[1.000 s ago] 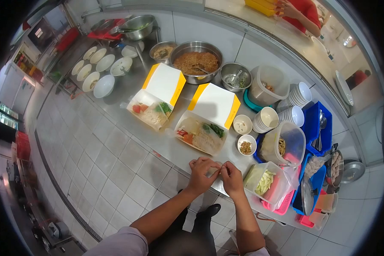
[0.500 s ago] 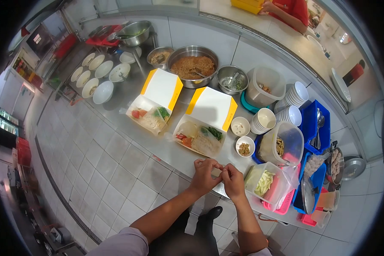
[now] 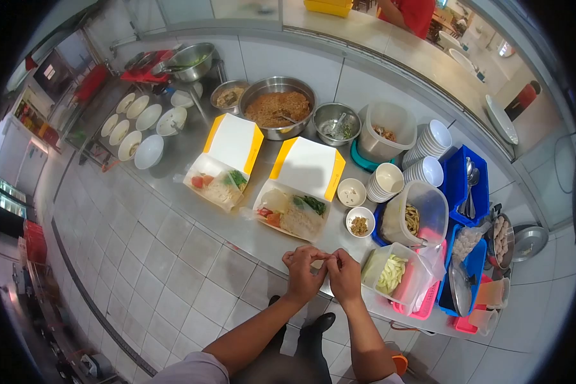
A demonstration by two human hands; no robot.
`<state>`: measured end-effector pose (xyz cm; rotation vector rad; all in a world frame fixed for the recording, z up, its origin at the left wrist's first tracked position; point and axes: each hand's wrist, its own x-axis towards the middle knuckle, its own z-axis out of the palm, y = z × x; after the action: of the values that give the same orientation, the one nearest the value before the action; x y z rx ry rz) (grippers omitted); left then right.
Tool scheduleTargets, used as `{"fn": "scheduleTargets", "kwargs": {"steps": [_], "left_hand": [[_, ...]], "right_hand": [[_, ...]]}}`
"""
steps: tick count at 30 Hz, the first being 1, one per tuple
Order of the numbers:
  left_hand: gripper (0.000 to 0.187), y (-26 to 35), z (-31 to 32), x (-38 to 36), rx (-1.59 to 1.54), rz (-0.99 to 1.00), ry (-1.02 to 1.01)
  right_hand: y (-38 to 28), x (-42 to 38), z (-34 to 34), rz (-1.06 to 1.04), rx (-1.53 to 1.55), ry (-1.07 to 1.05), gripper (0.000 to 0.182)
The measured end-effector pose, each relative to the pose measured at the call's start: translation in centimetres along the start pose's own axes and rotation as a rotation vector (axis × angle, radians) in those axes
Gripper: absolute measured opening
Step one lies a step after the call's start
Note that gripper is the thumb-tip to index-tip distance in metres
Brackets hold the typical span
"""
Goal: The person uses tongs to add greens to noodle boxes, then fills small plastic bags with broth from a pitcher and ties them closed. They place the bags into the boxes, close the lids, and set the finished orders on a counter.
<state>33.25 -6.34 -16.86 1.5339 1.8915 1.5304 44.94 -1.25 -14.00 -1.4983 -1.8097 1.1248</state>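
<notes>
- Both hands sit a little lower and nearer the body than a second ago, fingertips pressed together as before; the work is at the same stage.
- Left hand (image 3: 303, 272) and right hand (image 3: 344, 275) pinch something small between them at the surface (image 3: 249, 233) edge; what it is cannot be made out.
- Just beyond lies an open food box (image 3: 291, 214) with noodles and vegetables; a second food box (image 3: 216, 182) sits further left.
- Right of the hands stands a clear tub of sliced vegetables (image 3: 390, 275).
</notes>
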Motion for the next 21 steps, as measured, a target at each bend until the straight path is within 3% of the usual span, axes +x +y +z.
{"fn": "scheduleTargets", "kwargs": {"steps": [9, 14, 21], "left_hand": [[0.024, -0.8, -0.1, -0.2, 0.061, -0.015, -0.060], [0.020, -0.5, -0.8, -0.6, 0.094, -0.050, -0.099], [0.015, -2.2, -0.4, 0.4, 0.049, 0.036, -0.152]], "right_hand": [[1.7, -0.7, 1.1, 0.034, 0.133, 0.047, 0.018], [-0.7, 0.0, -0.3, -0.004, -0.055, 0.051, 0.027], [-1.5, 0.2, -1.0, -0.062, 0.114, -0.086, 0.022]]}}
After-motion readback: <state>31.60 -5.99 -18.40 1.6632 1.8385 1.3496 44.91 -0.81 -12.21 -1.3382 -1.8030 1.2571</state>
